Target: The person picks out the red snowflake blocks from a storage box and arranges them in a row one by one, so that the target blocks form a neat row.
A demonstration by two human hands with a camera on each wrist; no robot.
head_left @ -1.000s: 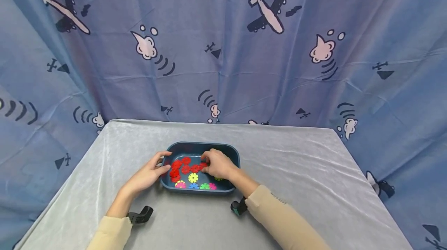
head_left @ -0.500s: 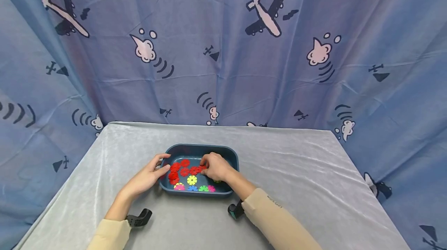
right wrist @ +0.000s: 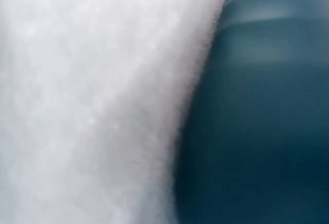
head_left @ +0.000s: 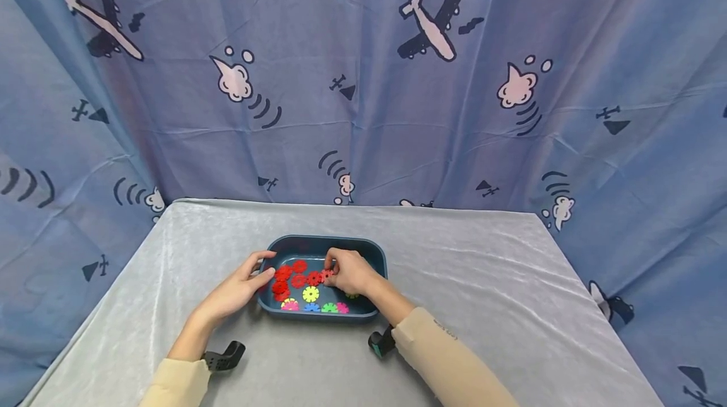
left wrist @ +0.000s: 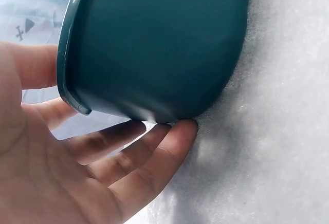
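A dark teal bin (head_left: 318,317) holds red snowflake-like discs (head_left: 282,287) along its left side and middle, with a yellow disc (head_left: 310,294) in front of them. My left hand (head_left: 235,290) grips the bin's left end; in the left wrist view that hand (left wrist: 87,157) has its fingertips against the outer wall (left wrist: 159,49) and a digit over the rim. Inside the bin, right of centre, my right hand (head_left: 351,273) pinches a red disc (head_left: 326,276) between thumb and fingers. The right wrist view shows the bin's side (right wrist: 257,131) but no hand.
Pink (head_left: 342,308), green (head_left: 329,308) and blue (head_left: 312,308) discs lie along the bin's front inside edge. A pale cloth (head_left: 454,268) covers the table, and a blue patterned curtain (head_left: 295,79) hangs behind and at both sides.
The head view has shifted slightly. The red disc at my right fingertips shows more of its face than before. My left hand keeps its place on the bin.
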